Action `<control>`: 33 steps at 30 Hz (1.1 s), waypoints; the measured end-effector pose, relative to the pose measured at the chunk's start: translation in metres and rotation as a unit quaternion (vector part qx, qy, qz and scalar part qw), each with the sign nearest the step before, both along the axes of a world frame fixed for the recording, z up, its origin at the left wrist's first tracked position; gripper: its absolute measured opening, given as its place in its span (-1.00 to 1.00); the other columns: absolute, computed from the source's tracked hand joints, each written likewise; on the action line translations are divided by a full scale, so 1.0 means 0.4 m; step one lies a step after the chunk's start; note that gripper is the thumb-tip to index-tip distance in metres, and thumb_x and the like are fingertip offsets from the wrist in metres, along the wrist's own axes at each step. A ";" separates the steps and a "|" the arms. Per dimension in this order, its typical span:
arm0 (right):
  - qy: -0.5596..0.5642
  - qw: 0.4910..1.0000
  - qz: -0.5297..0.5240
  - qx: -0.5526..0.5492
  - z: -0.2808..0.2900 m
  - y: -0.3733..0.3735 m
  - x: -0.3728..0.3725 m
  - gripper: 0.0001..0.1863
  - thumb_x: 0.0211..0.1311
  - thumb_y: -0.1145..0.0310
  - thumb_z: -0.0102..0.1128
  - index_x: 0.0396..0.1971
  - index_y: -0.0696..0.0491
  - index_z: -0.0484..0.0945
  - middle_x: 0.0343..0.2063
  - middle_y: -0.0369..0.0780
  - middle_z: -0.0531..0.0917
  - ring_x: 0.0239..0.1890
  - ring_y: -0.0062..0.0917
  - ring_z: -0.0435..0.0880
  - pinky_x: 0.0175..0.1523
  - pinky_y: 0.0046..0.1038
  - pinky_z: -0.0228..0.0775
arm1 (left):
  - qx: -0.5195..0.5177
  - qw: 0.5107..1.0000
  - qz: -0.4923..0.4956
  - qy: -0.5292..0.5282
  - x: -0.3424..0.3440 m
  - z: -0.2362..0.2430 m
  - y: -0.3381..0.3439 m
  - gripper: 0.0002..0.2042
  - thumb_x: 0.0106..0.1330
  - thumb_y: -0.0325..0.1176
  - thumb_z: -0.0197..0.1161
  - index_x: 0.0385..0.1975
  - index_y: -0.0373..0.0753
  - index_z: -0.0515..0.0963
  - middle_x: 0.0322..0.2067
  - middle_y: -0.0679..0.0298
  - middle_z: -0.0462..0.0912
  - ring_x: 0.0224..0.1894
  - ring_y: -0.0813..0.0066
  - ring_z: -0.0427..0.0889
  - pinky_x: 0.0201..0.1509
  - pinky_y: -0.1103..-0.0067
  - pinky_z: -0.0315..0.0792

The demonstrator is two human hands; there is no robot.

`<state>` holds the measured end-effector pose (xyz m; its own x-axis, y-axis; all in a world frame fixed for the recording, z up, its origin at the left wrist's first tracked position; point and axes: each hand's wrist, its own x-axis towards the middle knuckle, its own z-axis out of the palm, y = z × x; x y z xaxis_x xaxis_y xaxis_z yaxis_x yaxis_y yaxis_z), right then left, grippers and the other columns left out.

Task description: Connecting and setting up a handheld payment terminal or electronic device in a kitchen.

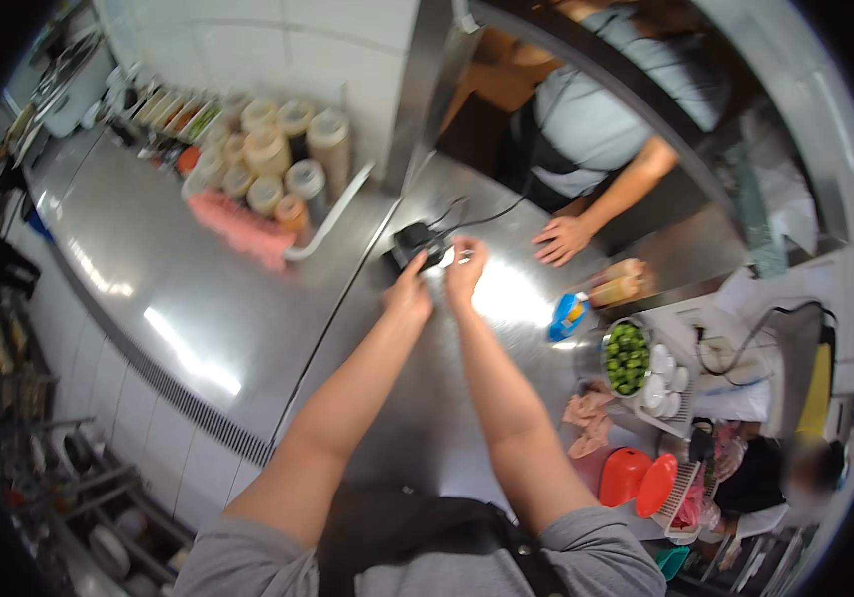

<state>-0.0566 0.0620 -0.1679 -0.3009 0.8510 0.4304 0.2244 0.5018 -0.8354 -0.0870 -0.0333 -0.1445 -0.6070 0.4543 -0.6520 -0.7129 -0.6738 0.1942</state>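
Observation:
Both my arms reach forward over the steel counter. My left hand is closed on the near edge of a small black box-shaped device, which rests on the counter with a black cable running off to the right. Just right of it, my right hand has its fingers drawn together by a small white piece at the device's side. That piece looks like paper, but it is too small and blurred to be sure.
Across the counter another person's hand lies flat. Squeeze bottles and a pink cloth stand at the left. To the right are a blue packet, a sauce bottle, a bowl of green vegetables and red containers.

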 end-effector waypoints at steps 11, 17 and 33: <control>-0.138 0.962 0.055 -0.229 0.139 0.006 -0.075 -0.67 0.16 0.19 0.37 -0.43 0.21 0.70 -0.52 -0.03 0.72 -0.41 -0.26 0.73 -0.20 -0.29 0.49 | -0.466 0.724 -0.107 0.497 0.058 0.113 -0.201 -0.09 -0.12 -0.33 0.64 0.25 -0.30 0.20 0.25 0.02 0.27 0.26 0.19 0.31 0.23 0.29 0.30; -0.159 0.963 0.078 -0.203 0.124 0.092 -0.087 -0.76 0.02 0.29 0.46 -0.57 0.18 0.70 -0.68 -0.11 0.65 -0.58 -0.42 0.63 -0.33 -0.32 0.45 | -0.564 0.465 -0.218 0.647 -0.053 0.180 -0.154 0.08 -0.35 -0.05 0.70 0.27 -0.27 0.24 0.27 0.09 0.30 0.39 0.07 0.15 0.39 0.12 0.13; -0.133 0.947 0.128 -0.262 0.206 0.072 -0.058 -0.77 0.33 0.32 0.26 -0.36 0.22 0.62 -0.52 -0.23 0.67 -0.50 -0.65 0.61 -0.37 -0.57 0.50 | -0.570 0.394 -0.279 0.665 -0.096 0.168 -0.103 -0.08 -0.21 -0.05 0.64 0.24 -0.20 0.36 0.19 0.19 0.40 0.38 0.16 0.20 0.34 0.07 0.18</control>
<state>-0.0800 0.0908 -0.0855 -0.5641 0.8119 -0.1505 0.3896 0.1010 -0.9155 -0.1254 -0.0744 -0.0774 -0.7687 0.6315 0.1014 0.5552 0.5801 0.5960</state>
